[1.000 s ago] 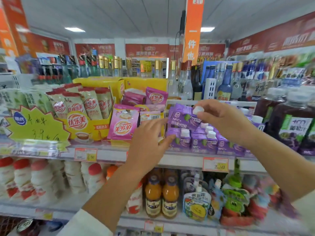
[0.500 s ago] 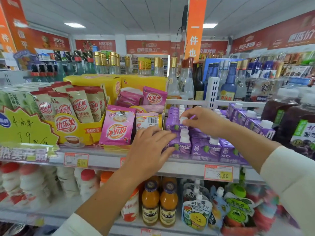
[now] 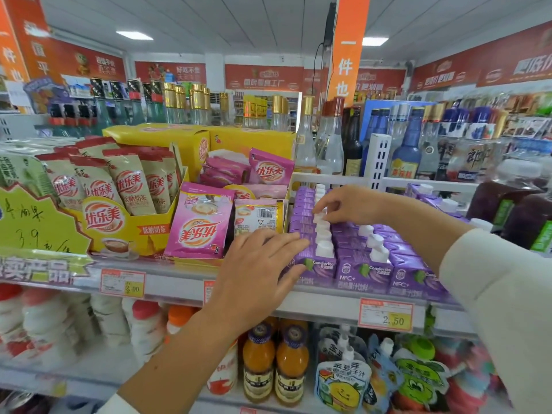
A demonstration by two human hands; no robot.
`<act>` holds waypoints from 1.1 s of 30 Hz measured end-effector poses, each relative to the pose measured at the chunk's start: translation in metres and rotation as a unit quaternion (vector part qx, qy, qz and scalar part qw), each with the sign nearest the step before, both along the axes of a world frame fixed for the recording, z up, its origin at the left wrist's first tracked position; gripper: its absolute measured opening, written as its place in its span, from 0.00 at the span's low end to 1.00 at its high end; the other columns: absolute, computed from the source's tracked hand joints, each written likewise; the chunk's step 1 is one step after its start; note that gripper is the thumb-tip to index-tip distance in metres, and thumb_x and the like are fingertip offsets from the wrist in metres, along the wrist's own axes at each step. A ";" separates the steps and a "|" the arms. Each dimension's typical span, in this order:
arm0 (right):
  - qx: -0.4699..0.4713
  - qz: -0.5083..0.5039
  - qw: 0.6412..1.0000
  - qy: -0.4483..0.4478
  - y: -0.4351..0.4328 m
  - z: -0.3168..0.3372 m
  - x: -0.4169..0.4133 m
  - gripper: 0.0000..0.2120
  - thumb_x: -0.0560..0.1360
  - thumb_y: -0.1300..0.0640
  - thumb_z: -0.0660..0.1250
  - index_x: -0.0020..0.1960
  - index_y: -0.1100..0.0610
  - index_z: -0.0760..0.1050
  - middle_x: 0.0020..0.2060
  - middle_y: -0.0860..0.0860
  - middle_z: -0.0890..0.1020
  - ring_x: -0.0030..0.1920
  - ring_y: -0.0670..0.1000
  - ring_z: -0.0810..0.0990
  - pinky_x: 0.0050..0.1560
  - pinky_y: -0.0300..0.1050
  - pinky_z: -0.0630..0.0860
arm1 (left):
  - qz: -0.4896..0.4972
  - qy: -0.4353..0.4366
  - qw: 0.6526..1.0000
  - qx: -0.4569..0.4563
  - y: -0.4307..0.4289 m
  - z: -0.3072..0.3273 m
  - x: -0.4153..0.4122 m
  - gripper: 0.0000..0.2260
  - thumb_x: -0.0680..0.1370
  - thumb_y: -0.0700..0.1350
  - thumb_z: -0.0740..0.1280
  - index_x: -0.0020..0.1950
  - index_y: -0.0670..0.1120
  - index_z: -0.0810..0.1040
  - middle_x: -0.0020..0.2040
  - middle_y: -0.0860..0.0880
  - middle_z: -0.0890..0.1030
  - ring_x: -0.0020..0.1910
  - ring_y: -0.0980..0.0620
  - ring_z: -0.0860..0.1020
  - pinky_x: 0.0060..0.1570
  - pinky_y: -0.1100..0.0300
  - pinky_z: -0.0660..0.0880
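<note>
Left hand (image 3: 263,273): fingers straight, resting on front carton (image 3: 321,268);
Right hand (image 3: 348,204): pinching a white cap (image 3: 319,217) farther back;
Shelf (image 3: 176,284): rows of purple cartons (image 3: 398,259)

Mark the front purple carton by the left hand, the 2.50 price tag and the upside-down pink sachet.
front purple carton (image 3: 324,268): head view, on its printed front face.
2.50 price tag (image 3: 386,315): head view, on the tag's middle.
upside-down pink sachet (image 3: 199,224): head view, on its round logo.
</note>
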State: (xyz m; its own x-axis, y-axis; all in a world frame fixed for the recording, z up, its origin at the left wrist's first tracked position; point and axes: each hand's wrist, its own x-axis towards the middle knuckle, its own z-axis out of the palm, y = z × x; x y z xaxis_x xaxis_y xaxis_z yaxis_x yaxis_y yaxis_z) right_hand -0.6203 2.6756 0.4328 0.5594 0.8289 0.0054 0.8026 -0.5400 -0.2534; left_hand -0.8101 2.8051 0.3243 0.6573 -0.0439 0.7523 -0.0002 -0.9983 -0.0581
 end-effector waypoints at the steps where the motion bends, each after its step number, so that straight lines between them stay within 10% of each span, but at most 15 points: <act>1: -0.013 0.004 1.000 -0.009 0.003 0.001 0.001 0.14 0.79 0.53 0.65 0.65 0.51 0.76 0.45 0.44 0.76 0.41 0.44 0.76 0.44 0.40 0.73 | 0.000 0.000 1.000 -0.001 0.000 0.000 0.000 0.18 0.81 0.57 0.57 0.67 0.55 0.75 0.63 0.58 0.79 0.60 0.55 0.72 0.57 0.57 0.63; 4: -0.033 0.008 0.999 -0.026 0.008 0.003 0.005 0.15 0.79 0.53 0.65 0.65 0.52 0.76 0.43 0.42 0.74 0.40 0.40 0.72 0.41 0.33 0.68 | -0.001 0.006 1.000 -0.004 -0.001 0.000 -0.001 0.18 0.81 0.57 0.57 0.67 0.55 0.75 0.63 0.58 0.79 0.61 0.55 0.72 0.57 0.58 0.63; 9: 0.013 0.002 1.000 0.000 0.002 0.000 0.005 0.12 0.79 0.50 0.65 0.61 0.50 0.77 0.49 0.47 0.79 0.50 0.53 0.79 0.54 0.48 0.75 | 0.007 0.026 0.999 -0.016 -0.001 0.002 -0.002 0.18 0.81 0.57 0.56 0.68 0.55 0.75 0.64 0.58 0.79 0.61 0.55 0.72 0.59 0.59 0.62; 18: 0.344 -0.012 0.938 0.032 -0.044 0.011 -0.044 0.05 0.82 0.53 0.59 0.57 0.50 0.72 0.49 0.48 0.77 0.50 0.57 0.79 0.52 0.62 0.79 | -0.030 0.024 0.988 -0.148 -0.010 0.013 -0.007 0.24 0.78 0.61 0.61 0.72 0.55 0.69 0.69 0.57 0.71 0.69 0.59 0.64 0.68 0.57 0.64; 22: 0.412 0.019 0.901 0.135 -0.072 -0.004 -0.093 0.04 0.82 0.56 0.59 0.53 0.51 0.73 0.40 0.49 0.74 0.43 0.52 0.77 0.46 0.53 0.82 | -0.121 -0.018 0.931 -0.345 -0.035 0.022 -0.033 0.28 0.77 0.60 0.65 0.75 0.56 0.63 0.70 0.59 0.65 0.67 0.70 0.62 0.60 0.79 0.62; 28: 0.333 0.045 0.893 0.299 -0.086 -0.061 -0.145 0.06 0.81 0.56 0.59 0.52 0.50 0.74 0.40 0.60 0.70 0.40 0.53 0.74 0.35 0.38 0.77 | -0.197 0.076 0.773 -0.598 -0.071 -0.005 -0.084 0.18 0.73 0.55 0.65 0.63 0.61 0.73 0.56 0.70 0.80 0.56 0.71 0.77 0.51 0.74 0.73; 33: 0.335 0.042 0.844 0.417 -0.087 -0.111 -0.163 0.10 0.77 0.52 0.64 0.58 0.48 0.76 0.47 0.53 0.83 0.44 0.53 0.83 0.42 0.43 0.81 | -0.167 0.036 0.692 -0.701 -0.088 -0.049 -0.106 0.17 0.73 0.48 0.66 0.62 0.50 0.76 0.55 0.52 0.85 0.54 0.51 0.83 0.50 0.61 0.80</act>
